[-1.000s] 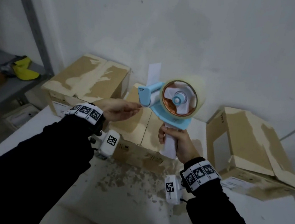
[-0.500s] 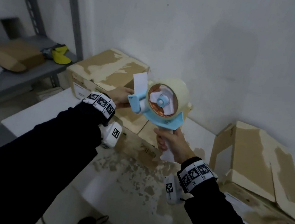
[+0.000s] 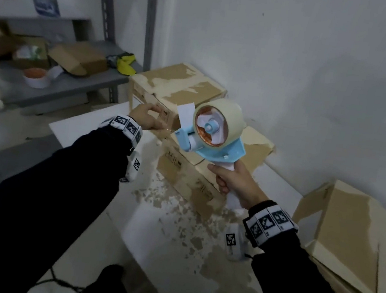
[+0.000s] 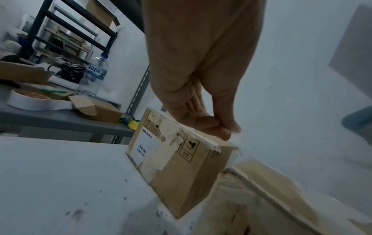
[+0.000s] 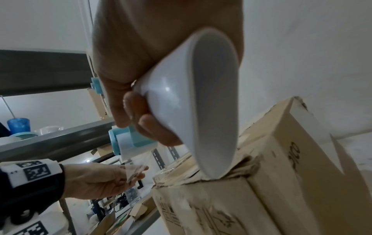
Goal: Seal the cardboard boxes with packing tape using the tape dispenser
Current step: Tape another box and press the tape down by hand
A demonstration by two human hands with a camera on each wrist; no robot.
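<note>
My right hand grips the white handle of a blue tape dispenser, held tilted above the middle cardboard box. A beige tape roll sits on its hub. Left of the dispenser's mouth, my left hand pinches the clear tape end between thumb and fingers; a short strand runs back to the mouth. The left hand hovers near the top edge of the back-left box. A third box with a raised flap stands at the right.
The white table is flecked with torn cardboard scraps. A grey metal shelf on the left holds a spare tape roll, small boxes and a water bottle. A white wall stands close behind the boxes.
My left hand has drawn away to the left of the dispenser's mouth with the tape end. The head view has swung left, bringing the shelf into sight.
</note>
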